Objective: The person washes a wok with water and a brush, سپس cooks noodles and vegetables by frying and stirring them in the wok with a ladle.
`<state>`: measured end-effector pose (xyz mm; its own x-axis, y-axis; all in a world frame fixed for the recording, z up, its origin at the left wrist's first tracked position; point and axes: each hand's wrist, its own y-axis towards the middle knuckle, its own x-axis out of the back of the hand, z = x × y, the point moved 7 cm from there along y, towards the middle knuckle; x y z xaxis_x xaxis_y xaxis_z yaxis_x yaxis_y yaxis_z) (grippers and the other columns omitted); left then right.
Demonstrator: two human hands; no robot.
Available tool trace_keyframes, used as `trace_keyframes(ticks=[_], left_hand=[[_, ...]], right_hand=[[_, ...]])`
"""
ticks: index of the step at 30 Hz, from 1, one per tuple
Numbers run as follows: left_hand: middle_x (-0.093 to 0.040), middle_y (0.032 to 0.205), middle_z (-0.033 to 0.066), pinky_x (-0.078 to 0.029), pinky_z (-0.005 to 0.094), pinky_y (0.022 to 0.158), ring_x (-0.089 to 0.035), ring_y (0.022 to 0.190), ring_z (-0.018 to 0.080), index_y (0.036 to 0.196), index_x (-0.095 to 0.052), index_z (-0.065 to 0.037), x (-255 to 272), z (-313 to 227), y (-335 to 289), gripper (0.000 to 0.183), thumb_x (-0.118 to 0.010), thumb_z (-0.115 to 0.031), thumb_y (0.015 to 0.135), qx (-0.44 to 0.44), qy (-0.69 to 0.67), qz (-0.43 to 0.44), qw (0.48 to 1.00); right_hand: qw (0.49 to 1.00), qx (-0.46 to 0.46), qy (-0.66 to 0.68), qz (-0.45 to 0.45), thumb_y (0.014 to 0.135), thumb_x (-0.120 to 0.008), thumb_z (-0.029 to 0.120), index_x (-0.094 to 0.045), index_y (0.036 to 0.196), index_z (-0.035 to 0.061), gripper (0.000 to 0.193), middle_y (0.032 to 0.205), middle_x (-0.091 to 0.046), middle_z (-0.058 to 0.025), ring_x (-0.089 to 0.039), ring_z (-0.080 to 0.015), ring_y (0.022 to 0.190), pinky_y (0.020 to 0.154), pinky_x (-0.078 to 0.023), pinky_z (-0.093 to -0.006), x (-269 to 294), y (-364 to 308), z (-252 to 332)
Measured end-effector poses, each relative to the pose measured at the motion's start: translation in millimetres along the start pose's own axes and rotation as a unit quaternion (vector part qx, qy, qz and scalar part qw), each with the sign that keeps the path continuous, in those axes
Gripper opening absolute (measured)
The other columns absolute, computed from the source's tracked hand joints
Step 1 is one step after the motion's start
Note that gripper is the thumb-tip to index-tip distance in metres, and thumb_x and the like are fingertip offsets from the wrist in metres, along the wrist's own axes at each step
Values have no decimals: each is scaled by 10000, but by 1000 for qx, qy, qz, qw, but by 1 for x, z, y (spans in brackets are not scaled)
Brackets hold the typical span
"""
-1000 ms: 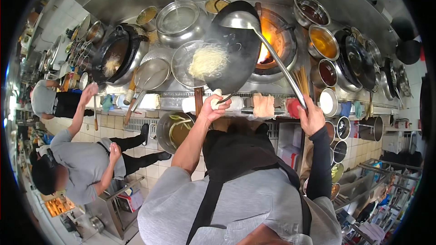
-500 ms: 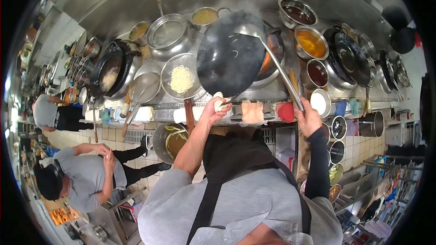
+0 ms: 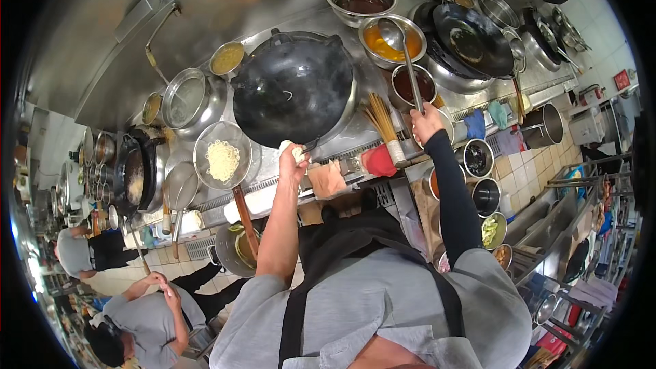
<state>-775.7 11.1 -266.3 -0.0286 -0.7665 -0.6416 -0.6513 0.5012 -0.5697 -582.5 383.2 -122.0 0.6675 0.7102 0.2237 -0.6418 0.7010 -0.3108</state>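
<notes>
My left hand (image 3: 291, 166) is gripping the wok (image 3: 294, 75), right of the noodles (image 3: 223, 161); my right hand (image 3: 426, 121) is holding the ladle (image 3: 391, 33) at the amber liquid (image 3: 372, 41). A jerk could be spilling it.

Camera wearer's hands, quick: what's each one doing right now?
Left hand: closed on the black wok, gripping its handle with a white cloth.
Right hand: closed around the metal ladle.
</notes>
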Motion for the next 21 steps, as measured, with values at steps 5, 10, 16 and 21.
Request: trace_keyframes(ticks=[5, 10, 16, 21], left_hand=[[-607, 760, 37, -327, 224, 390, -542, 573, 155, 897, -554, -95, -7, 31, -31, 43, -595, -101, 907, -19, 8, -47, 999], [-582, 746, 55, -320, 218, 386, -509, 541, 149, 864, -539, -80, 1, 45, -79, 62, -600, -91, 862, 50, -4, -101, 994], [-595, 763, 94, -330, 224, 367, -552, 576, 205, 884, -569, -66, -31, 1, -77, 104, -573, -168, 897, 76, -19, -138, 987], [-581, 746, 82, -327, 232, 375, -553, 574, 205, 902, -563, -63, -16, 9, -23, 101, -578, -163, 901, 43, -20, -77, 996]], right_hand=[[999, -32, 10, 28, 955, -601, 137, -458, 975, 59, 164, 677, -491, -30, -437, -104, 454, 334, -324, -303, 12, 40, -15], [959, -121, 220, 134, 999, -609, 164, -501, 989, 89, 133, 703, -500, 1, -439, -81, 496, 391, -330, -250, 18, 37, -7], [893, -140, 394, 168, 1002, -624, 178, -548, 1138, 57, 197, 718, -507, 9, -428, -72, 513, 405, -300, -232, 36, 21, -11], [888, -130, 409, 166, 1016, -600, 177, -553, 1192, 42, 227, 744, -505, 14, -425, -58, 544, 411, -296, -207, 41, 1, -9]])
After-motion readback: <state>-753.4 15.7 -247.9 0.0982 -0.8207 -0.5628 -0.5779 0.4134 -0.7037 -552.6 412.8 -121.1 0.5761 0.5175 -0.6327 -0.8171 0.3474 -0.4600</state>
